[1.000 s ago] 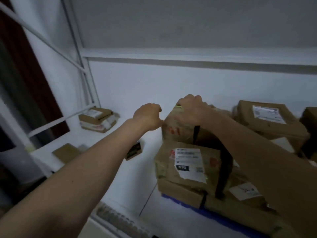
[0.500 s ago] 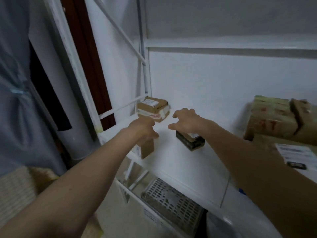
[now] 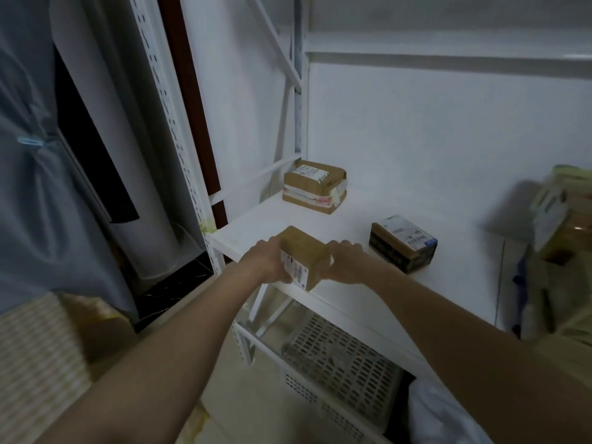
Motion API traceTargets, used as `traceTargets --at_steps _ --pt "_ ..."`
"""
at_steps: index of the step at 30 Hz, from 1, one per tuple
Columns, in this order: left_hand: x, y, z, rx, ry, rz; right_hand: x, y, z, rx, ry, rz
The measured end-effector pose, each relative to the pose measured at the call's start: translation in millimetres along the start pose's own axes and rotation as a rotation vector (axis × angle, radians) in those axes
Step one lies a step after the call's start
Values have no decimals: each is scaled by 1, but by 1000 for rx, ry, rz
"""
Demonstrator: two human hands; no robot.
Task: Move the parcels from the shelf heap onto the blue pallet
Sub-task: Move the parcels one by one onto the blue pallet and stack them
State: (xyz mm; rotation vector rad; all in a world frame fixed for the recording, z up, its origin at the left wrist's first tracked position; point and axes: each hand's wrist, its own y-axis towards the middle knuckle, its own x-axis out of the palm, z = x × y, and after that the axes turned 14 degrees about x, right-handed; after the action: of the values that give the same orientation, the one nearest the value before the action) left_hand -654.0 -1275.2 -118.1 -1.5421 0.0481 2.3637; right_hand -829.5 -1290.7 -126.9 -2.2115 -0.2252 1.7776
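Hands now clamp the small parcel (image 3: 302,257): your left hand (image 3: 266,262) and right hand (image 3: 344,261), apart half a second ago, grip its sides at the shelf (image 3: 368,293) edge.

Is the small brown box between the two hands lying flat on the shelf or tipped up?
Tipped up. The small brown box stands on an edge at the shelf front, left hand and right hand gripping its sides.
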Motion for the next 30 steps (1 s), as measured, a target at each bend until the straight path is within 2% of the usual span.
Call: traceTargets --at_steps 8,13,17,23,30 --pt "12 62 -40 -149 -200 47 34 45 -14 24 251 -31" --pt "10 114 -53 -168 -214 -105 43 78 -10 21 353 -124" --pt "12 147 -47 -52 -271 -182 32 98 1 51 474 -137" --pt "4 181 -24 76 -476 -54 5 117 25 241 734 -55" --pt "-3 192 22 344 -655 -116 -18 95 48 428 870 105"
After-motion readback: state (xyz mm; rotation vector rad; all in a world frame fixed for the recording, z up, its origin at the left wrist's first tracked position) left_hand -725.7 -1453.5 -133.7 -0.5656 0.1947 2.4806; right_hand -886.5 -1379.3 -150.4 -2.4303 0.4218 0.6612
